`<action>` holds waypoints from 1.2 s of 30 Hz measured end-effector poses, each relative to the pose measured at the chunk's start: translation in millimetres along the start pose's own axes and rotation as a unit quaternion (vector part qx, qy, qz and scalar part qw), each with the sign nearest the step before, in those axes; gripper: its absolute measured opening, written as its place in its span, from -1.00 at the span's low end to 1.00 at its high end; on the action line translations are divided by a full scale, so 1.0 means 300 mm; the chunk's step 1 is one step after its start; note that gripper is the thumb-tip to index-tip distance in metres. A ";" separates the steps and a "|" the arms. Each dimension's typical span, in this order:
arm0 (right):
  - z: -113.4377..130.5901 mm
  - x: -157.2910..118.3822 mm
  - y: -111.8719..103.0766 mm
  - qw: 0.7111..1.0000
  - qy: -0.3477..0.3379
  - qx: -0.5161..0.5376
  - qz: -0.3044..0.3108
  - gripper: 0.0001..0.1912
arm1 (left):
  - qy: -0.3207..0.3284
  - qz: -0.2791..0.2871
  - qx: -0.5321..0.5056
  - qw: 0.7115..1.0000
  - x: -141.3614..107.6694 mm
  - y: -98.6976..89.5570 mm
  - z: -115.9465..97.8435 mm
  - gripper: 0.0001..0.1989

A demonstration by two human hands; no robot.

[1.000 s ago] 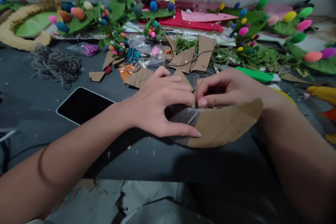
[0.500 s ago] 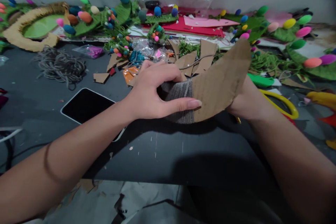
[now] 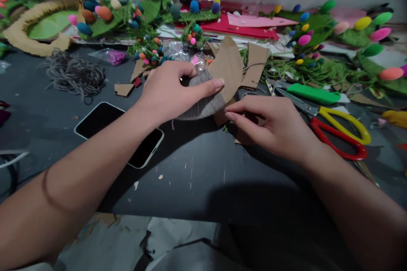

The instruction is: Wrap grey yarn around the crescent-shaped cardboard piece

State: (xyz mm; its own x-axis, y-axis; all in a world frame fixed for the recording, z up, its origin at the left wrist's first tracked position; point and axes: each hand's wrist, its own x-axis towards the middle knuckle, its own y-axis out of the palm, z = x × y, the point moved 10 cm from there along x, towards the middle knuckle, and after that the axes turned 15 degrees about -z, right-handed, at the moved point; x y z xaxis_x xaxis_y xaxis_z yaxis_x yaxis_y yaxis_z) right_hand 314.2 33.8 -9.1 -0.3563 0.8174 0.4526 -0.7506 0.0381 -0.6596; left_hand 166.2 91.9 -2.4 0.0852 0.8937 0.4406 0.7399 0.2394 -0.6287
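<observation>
My left hand (image 3: pixel 171 89) grips a curved cardboard piece (image 3: pixel 229 67), thumb on its front face and fingers behind. Grey yarn (image 3: pixel 203 108) is wound tightly round the piece's left part; its right part is bare brown cardboard, with the pointed tip up. A short yarn end hangs below the wound part. At the lower edge, beside the last turns, my right hand (image 3: pixel 276 125) has thumb and forefinger pinched together. What lies between those fingertips is too fine to make out. Loose cardboard pieces (image 3: pixel 254 65) lie behind and beneath.
A phone (image 3: pixel 101 120) lies under my left forearm. Scissors (image 3: pixel 337 135) with red and yellow handles and a green-handled tool (image 3: pixel 313 93) lie at right. A heap of grey yarn (image 3: pixel 73 74) sits at left. Green leafy decorations (image 3: pixel 143 19) with coloured egg shapes line the back.
The cardboard piece has turned so its tip points up, and moved left and away from me. My right hand has come from behind it to its lower edge, fingertips pinched.
</observation>
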 end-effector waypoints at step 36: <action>0.053 -0.011 -0.005 0.988 -0.121 -0.062 0.077 -0.86 | 0.228 0.183 0.109 0.950 -0.110 0.083 -0.152 -0.72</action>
State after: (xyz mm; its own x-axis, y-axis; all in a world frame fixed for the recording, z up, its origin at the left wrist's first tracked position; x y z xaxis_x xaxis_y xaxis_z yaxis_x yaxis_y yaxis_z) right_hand 307.7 21.9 0.1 -0.5951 0.6588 0.4603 -0.6075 0.0062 -0.7943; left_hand 212.3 51.1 -3.3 0.6271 0.6872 0.3667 0.4534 0.0607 -0.8892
